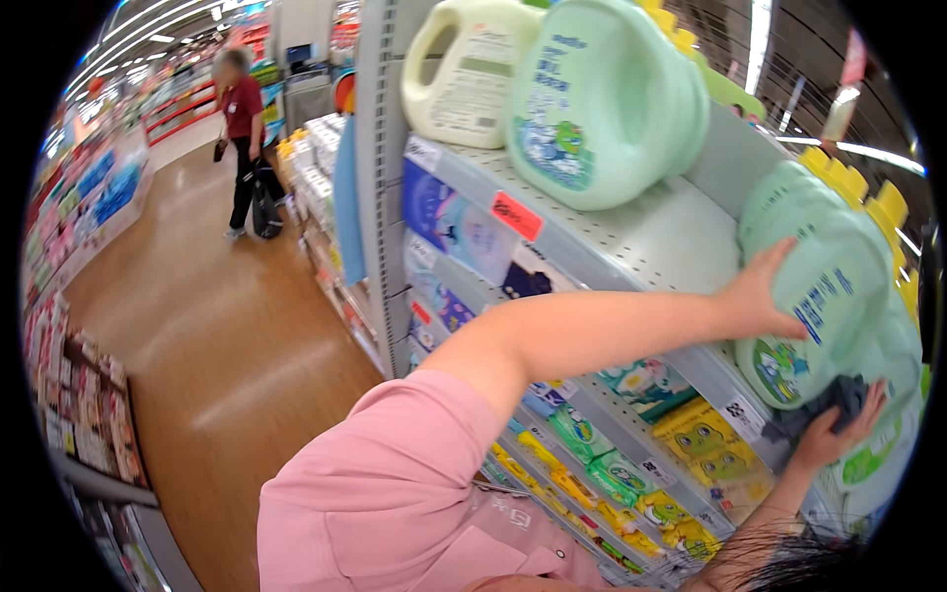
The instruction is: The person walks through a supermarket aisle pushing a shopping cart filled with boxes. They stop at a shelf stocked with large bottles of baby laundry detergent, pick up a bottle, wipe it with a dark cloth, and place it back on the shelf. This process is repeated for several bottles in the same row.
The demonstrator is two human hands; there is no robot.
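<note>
My left hand [755,292] reaches across to the left edge of a pale green plastic detergent jug [784,355] on the upper shelf. Its thumb and a finger lie on the jug's front, spread apart; the other fingers are hidden. Below it, my right hand [836,433] holds a dark grey cloth [821,411] against the lower part of the green jugs, close to the shelf's front edge. Several matching jugs with yellow caps [888,203] stand in a row behind the front one.
More green jugs [584,111] and a cream jug [473,81] stand further left on the perforated metal shelf [629,229]. Lower shelves carry packs in yellow [710,444] and green [581,433]. Down the aisle [244,325], a person in a red shirt [243,111] has a black bag.
</note>
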